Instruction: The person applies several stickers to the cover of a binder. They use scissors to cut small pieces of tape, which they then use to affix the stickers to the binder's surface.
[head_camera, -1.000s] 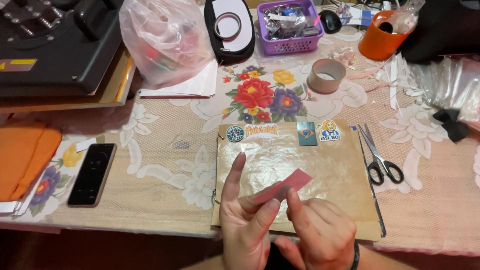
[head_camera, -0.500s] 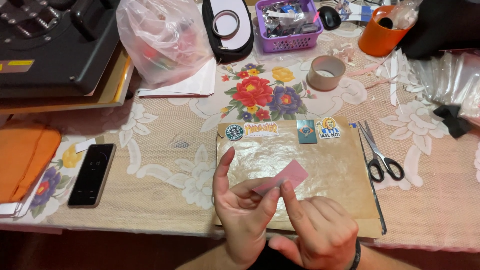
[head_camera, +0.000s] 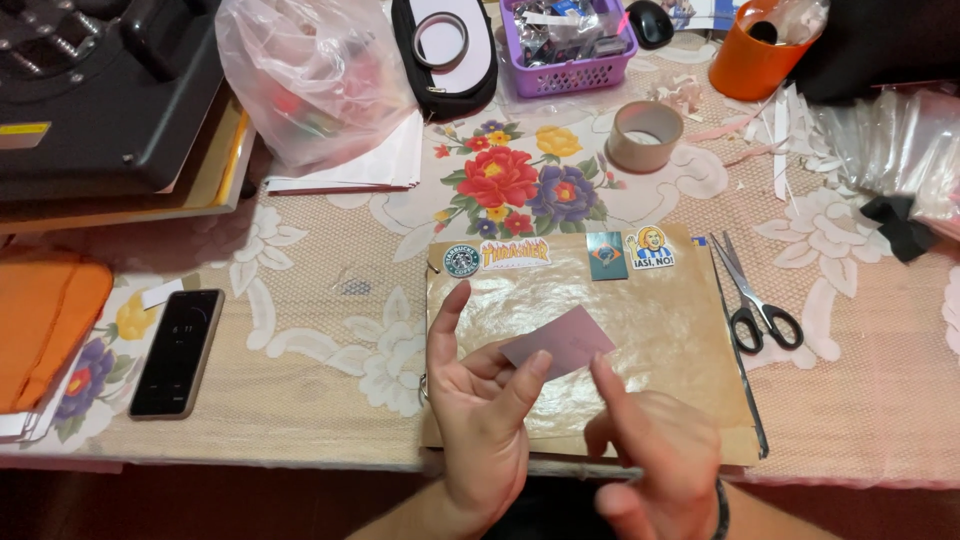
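Far left: orange pouch (head_camera: 45, 330) at the table edge, black press machine (head_camera: 100, 90) behind it. Next over, dark phone (head_camera: 178, 352) flat on the floral tablecloth (head_camera: 300, 300), screen up. Behind that, clear plastic bag (head_camera: 310, 80) slumped on a paper stack (head_camera: 350, 170).

Centre: brown sheet (head_camera: 660, 320) flat on the cloth, row of stickers (head_camera: 560, 252) along its far edge. Held just above the sheet: small pink card (head_camera: 558, 345), tilted, not lying down.

Left hand (head_camera: 480, 420): palm up, thumb pressed onto the card's near-left corner against the fingers beneath, so clamped on the card; index finger pointing up, clear of it.

Right hand (head_camera: 655, 460): index fingertip at the card's near edge, touching or just shy of it, hard to say through the blur. Remaining fingers loose and apart, gripping nothing.

Step in hand, as judged: card pinched in the left, being worked or steadied at its edge by the right index. Further handling calls for a light pinch at the edges only and a steady left grip; thin stock, likely easy to bend or crease.

Right of centre: tape roll (head_camera: 645, 135) and purple basket (head_camera: 567, 45) further back, black-handled scissors (head_camera: 755, 300) just beside the sheet's right edge, blades closed. Far right: orange cup (head_camera: 755, 50), pile of clear sleeves (head_camera: 890, 140).
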